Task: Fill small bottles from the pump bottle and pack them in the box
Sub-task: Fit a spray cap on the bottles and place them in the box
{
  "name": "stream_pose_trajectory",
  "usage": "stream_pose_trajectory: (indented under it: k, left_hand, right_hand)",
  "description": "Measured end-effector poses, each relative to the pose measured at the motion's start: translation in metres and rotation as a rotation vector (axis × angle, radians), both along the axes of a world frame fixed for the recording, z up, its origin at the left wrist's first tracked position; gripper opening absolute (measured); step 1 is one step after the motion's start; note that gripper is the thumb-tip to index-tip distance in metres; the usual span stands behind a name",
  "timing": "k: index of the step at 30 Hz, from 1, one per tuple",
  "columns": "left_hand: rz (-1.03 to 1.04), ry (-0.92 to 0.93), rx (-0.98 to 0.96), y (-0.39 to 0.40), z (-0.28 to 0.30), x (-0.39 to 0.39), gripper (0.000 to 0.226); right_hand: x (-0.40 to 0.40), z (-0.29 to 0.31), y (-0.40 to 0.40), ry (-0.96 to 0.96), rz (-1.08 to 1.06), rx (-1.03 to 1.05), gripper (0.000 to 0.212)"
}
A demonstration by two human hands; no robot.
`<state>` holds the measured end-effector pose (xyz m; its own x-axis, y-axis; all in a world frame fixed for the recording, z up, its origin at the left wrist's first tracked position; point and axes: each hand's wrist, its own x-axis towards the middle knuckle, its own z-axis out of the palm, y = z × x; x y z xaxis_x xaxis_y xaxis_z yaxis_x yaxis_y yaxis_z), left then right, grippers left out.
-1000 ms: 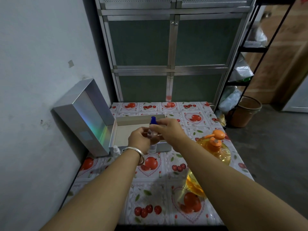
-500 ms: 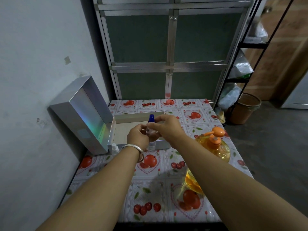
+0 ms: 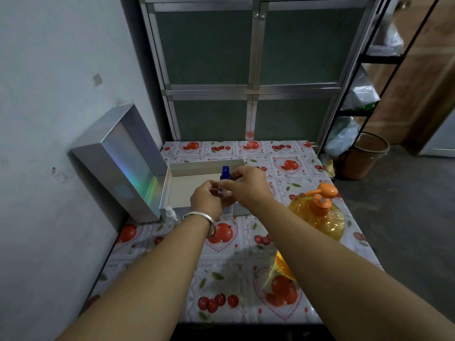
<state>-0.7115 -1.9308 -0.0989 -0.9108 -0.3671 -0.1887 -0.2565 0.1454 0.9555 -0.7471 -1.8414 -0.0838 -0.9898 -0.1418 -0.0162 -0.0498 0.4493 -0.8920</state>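
- The left hand (image 3: 205, 199) grips a small clear bottle (image 3: 225, 200) by its body, fingers curled round it; a silver bangle (image 3: 203, 219) sits on the left wrist.
- The right hand (image 3: 246, 184) is closed on the top of the same bottle, at 1 o'clock from the left hand — its fingertips pinch the neck region just below the blue spray cap (image 3: 225, 172).
- The bottle stands roughly upright between the two hands; the cap projects above the fingers and the clear base shows below the left palm.
- The held bottle is above the near wall of the open box (image 3: 177, 168), which lies on the table (image 3: 246, 242) at 12 o'clock from the person; whether the base touches the box wall cannot be told.
- The box lid (image 3: 123, 163) stands tilted against the wall at 10 o'clock, touching the box's left edge.
- A second small bottle with a white cap (image 3: 170, 215) stands on the table at 8 o'clock from the left hand — just beside the box's near-left corner, apart from both hands.
- The pump bottle (image 3: 320, 212), yellow with an orange pump head, stands at 3 o'clock from the right hand, just right of the right forearm, untouched.
- A brown bucket (image 3: 366, 156) stands on the floor at 2 o'clock, beyond the table.
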Motion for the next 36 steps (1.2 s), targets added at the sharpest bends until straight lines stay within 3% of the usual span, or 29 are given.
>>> stream_pose_trajectory:
  k: [7,11,15,21,28,33,36]
  left_hand:
    - [0.022,0.003,0.045,-0.001,-0.007,-0.001,0.02]
    - [0.024,0.005,-0.035,-0.006,-0.017,-0.002,0.012]
    - [0.04,0.036,0.002,-0.008,-0.025,0.002,0.013]
    - [0.033,0.092,0.042,-0.023,-0.03,0.004,0.024]
    - [0.01,0.049,0.086,-0.037,-0.056,0.014,0.049]
    - [0.052,-0.007,-0.21,-0.042,-0.078,0.018,0.054]
    - [0.117,0.063,-0.314,-0.038,-0.089,0.018,0.052]
  right_hand:
    - [0.0,-0.012,-0.005,0.024,-0.027,0.011,0.031]
    - [0.003,-0.016,-0.008,-0.032,0.049,-0.037,0.032]
    - [0.007,-0.024,-0.011,-0.058,0.116,-0.042,0.035]
    - [0.006,-0.026,-0.024,-0.072,0.143,-0.104,0.035]
    - [0.014,-0.049,-0.031,-0.068,0.181,0.056,0.029]
    - [0.002,-0.058,-0.032,-0.095,0.134,0.12,0.032]
    - [-0.002,-0.074,-0.031,-0.123,0.119,0.158,0.031]
